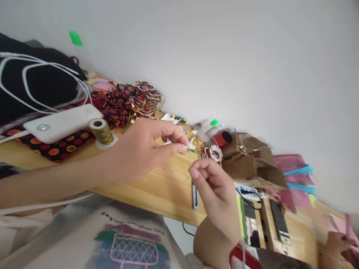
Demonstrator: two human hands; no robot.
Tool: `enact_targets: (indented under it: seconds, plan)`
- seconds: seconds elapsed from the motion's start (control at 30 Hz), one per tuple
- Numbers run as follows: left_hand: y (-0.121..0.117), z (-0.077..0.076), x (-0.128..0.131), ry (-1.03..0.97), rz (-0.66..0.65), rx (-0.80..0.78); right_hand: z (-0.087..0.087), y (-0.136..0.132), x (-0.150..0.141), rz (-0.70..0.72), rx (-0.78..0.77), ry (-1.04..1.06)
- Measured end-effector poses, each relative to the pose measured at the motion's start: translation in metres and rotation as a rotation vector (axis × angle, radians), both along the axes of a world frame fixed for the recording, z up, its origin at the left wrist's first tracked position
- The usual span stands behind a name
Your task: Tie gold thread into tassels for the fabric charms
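Observation:
My left hand [151, 145] reaches in from the left above the table, thumb and forefinger pinched together. Below and to its right, my right hand [214, 186] is also closed in a pinch. A faint thin thread seems to span the small gap between the two sets of fingertips; its ends are hidden. Beside my left wrist stands a spool of olive-gold thread [101, 131]. Under my right fingertips lies a light blue cutter [195, 196]. Just beyond the hands are octagonal charms with a bear picture [215, 153] and gold cords.
A white power bank [63, 123] rests on dark patterned cloth [58, 149] at left, near a black bag [36, 82]. Stacked charms [147, 101] stand by the wall. Cardboard boxes [241, 168] and a phone [279, 220] lie right. Another person's hand [336, 243] shows at far right.

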State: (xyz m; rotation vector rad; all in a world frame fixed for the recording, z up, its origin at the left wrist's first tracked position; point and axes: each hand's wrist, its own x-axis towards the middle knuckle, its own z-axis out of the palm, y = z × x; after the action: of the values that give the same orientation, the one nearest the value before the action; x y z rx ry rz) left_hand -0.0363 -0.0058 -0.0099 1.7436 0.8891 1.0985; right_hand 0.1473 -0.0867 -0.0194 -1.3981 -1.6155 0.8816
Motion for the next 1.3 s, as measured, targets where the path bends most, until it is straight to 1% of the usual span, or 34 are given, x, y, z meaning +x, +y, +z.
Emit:
enact_targets:
  seconds: [0.1, 0.17, 0.3, 0.4, 0.47, 0.53, 0.6, 0.63, 0.73, 0.8, 0.87, 0.97, 1.07, 1.17, 1.23, 1.3]
  plan:
    - [0.000, 0.000, -0.003, -0.013, -0.103, -0.080, -0.004, 0.009, 0.004, 0.009, -0.008, 0.026]
    - [0.001, 0.000, -0.004, -0.006, -0.162, -0.107, -0.002, 0.016, 0.007, 0.024, 0.007, 0.023]
    - [0.001, 0.000, -0.004, 0.054, -0.235, -0.108, 0.009, 0.025, 0.010, 0.041, 0.046, -0.047]
    - [0.002, -0.001, -0.005, 0.130, -0.230, -0.072, 0.022, 0.026, 0.009, 0.029, 0.095, -0.153]
    - [0.003, -0.004, -0.005, 0.189, -0.193, -0.010, 0.031, 0.022, 0.007, 0.031, 0.126, -0.235]
    - [0.003, -0.007, -0.006, 0.230, -0.146, 0.068, 0.035, 0.015, 0.004, 0.053, 0.162, -0.316]
    - [0.004, -0.010, -0.006, 0.236, -0.105, 0.126, 0.033, 0.007, -0.001, 0.072, 0.196, -0.370]
    - [0.004, -0.011, -0.006, 0.230, -0.091, 0.140, 0.029, 0.003, -0.004, 0.073, 0.211, -0.373]
    - [0.003, -0.011, -0.005, 0.218, -0.082, 0.129, 0.007, -0.005, -0.014, 0.022, 0.250, -0.333]
    - [0.002, -0.008, -0.005, 0.226, -0.103, 0.102, -0.011, -0.007, -0.020, -0.053, 0.350, -0.310]
    - [0.002, -0.003, -0.005, 0.219, -0.134, 0.070, -0.027, -0.007, -0.025, -0.122, 0.414, -0.277]
    - [0.004, 0.002, -0.005, 0.163, -0.197, 0.039, -0.040, -0.001, -0.024, -0.195, 0.405, -0.190]
    - [0.005, 0.002, -0.004, 0.127, -0.313, -0.012, -0.040, 0.008, -0.017, -0.180, 0.370, -0.100]
    - [0.007, -0.001, -0.004, 0.150, -0.435, -0.084, -0.030, 0.017, -0.006, -0.116, 0.365, -0.102]
    - [0.009, -0.004, -0.004, 0.212, -0.461, -0.091, -0.019, 0.021, 0.001, -0.084, 0.372, -0.169]
    - [0.010, -0.006, -0.006, 0.292, -0.449, -0.066, -0.009, 0.021, 0.005, -0.035, 0.392, -0.253]
